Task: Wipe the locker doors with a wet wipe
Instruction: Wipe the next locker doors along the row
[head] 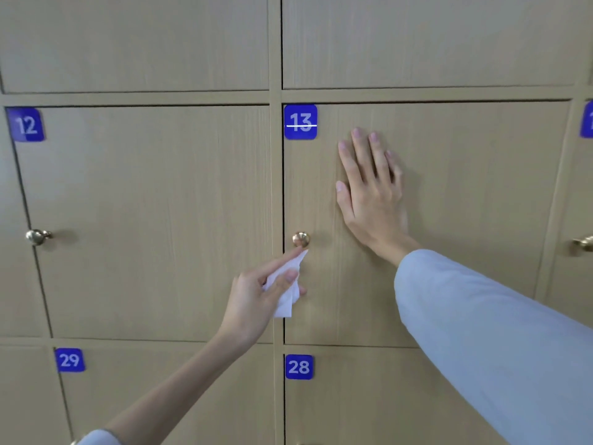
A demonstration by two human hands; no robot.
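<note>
Light wooden locker doors fill the view. The door numbered 13 (pixel 465 194) has a blue number plate (pixel 300 122) and a brass knob (pixel 300 239) at its left edge. My left hand (pixel 256 297) pinches a crumpled white wet wipe (pixel 287 293) just below that knob, its index fingertip and the tip of the wipe almost touching it. My right hand (pixel 369 191) lies flat on door 13 with straight fingers pointing up, right of the number plate.
Door 12 (pixel 144 220) with its brass knob (pixel 37 236) is to the left. Doors 29 (pixel 70 360) and 28 (pixel 298 367) lie below. Another knob (pixel 582 243) shows at the right edge. An upper row of doors runs above.
</note>
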